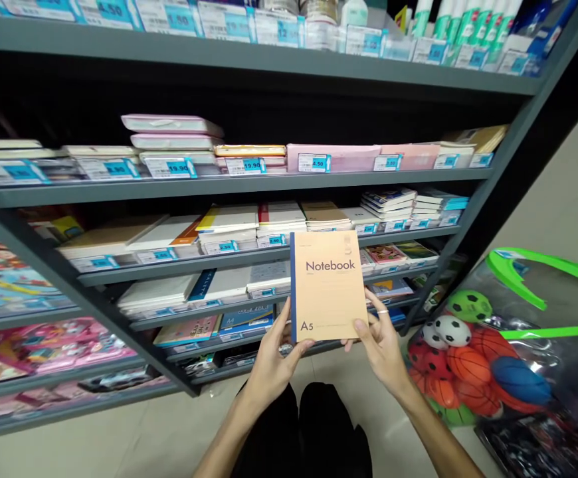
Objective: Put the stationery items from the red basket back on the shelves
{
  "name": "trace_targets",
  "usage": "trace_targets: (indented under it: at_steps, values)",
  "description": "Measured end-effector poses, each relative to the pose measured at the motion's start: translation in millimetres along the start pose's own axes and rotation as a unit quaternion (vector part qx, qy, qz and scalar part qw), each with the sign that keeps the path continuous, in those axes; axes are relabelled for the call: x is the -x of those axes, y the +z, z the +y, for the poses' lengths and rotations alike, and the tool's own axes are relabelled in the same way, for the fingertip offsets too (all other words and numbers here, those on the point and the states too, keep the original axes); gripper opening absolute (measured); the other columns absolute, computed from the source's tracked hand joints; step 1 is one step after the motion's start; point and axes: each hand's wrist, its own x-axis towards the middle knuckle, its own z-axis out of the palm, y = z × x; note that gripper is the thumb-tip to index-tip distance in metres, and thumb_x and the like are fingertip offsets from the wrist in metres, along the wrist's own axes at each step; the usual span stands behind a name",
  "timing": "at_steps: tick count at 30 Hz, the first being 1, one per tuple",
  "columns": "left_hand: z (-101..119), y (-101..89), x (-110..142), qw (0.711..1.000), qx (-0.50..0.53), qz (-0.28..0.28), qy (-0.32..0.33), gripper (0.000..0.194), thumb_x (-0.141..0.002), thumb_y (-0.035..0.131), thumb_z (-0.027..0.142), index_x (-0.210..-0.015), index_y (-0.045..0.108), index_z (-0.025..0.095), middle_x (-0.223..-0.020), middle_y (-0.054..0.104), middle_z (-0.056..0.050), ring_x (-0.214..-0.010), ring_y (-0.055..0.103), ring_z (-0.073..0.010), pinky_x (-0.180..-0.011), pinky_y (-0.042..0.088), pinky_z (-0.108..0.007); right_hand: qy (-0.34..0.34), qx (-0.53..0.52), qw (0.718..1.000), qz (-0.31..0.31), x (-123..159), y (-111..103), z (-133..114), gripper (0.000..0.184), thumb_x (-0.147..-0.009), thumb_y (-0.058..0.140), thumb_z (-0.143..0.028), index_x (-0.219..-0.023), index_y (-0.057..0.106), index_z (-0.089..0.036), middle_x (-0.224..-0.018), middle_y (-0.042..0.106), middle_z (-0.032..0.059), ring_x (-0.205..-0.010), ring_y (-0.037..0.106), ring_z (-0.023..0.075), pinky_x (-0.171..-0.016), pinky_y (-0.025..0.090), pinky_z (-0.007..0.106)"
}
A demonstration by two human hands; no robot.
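A tan A5 notebook (pixel 329 292) with a dark blue spine strip is held up before the shelves, its cover facing me. My left hand (pixel 275 355) grips its lower left corner, the thumb along the bottom edge and the fingers behind. At the lower right corner, my right hand (pixel 376 338) pinches it, thumb on the cover; a ring shows on one finger. Behind the notebook, a stack of tan-covered notebooks (pixel 323 212) lies on the middle shelf, with white ones (pixel 282 216) beside it.
Grey shelves (pixel 249 186) with price tags carry notebooks; glue sticks (pixel 468 30) stand on the top one. On the right, a clear bin with a green rim (pixel 558 269) holds toy balls (pixel 474 365). Pink boxed goods (pixel 70 338) fill the left shelves. My knees are below.
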Motion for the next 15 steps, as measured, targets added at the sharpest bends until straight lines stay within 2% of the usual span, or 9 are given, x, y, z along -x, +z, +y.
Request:
trace_targets:
  at_steps: [4, 7, 11, 15]
  values:
    - [-8.1, 2.3, -11.6, 1.000, 0.015, -0.023, 0.008, 0.095, -0.096, 0.079, 0.042, -0.174, 0.027, 0.026, -0.156, 0.061, -0.015, -0.129, 0.069, -0.0286, -0.101, 0.059, -0.033, 0.000, 0.003, 1.000, 0.000, -4.1, -7.4, 2.4, 0.077, -0.106, 0.065, -0.047, -0.167, 0.025, -0.024, -0.109, 0.076, 0.0068, -0.073, 0.072, 0.0163, -0.070, 0.064, 0.033]
    - [-16.3, -1.4, -23.1, 0.998, -0.025, -0.039, 0.029, 0.093, -0.097, 0.077, 0.042, -0.174, 0.028, 0.026, -0.160, 0.056, -0.016, -0.123, 0.070, -0.0282, -0.097, 0.061, -0.034, -0.004, 0.009, 1.000, 0.020, -11.4, -12.0, 12.6, 0.078, -0.107, 0.066, -0.046, -0.168, 0.023, -0.024, -0.106, 0.076, 0.0056, -0.069, 0.071, 0.0143, -0.071, 0.062, 0.031]
    - [-21.3, -6.0, -51.6, 0.986, -0.119, -0.066, 0.094, 0.084, -0.102, 0.070, 0.040, -0.174, 0.029, 0.025, -0.147, 0.064, -0.018, -0.093, 0.069, -0.0202, -0.082, 0.063, -0.033, -0.015, 0.021, 0.999, 0.035, -33.9, -24.6, 21.7, 0.081, -0.106, 0.067, -0.046, -0.170, 0.022, -0.024, -0.099, 0.076, 0.0044, -0.067, 0.069, 0.0136, -0.071, 0.061, 0.030]
    - [-13.7, 6.0, -94.6, 0.967, -0.174, -0.079, 0.171, 0.084, -0.102, 0.071, 0.045, -0.174, 0.031, 0.026, -0.132, 0.070, -0.015, -0.071, 0.059, -0.0138, -0.067, 0.060, -0.029, -0.014, 0.047, 0.997, 0.064, -65.0, -50.5, 16.7, 0.077, -0.105, 0.068, -0.046, -0.169, 0.032, -0.021, -0.087, 0.074, 0.0029, -0.064, 0.066, 0.0141, -0.066, 0.059, 0.028]
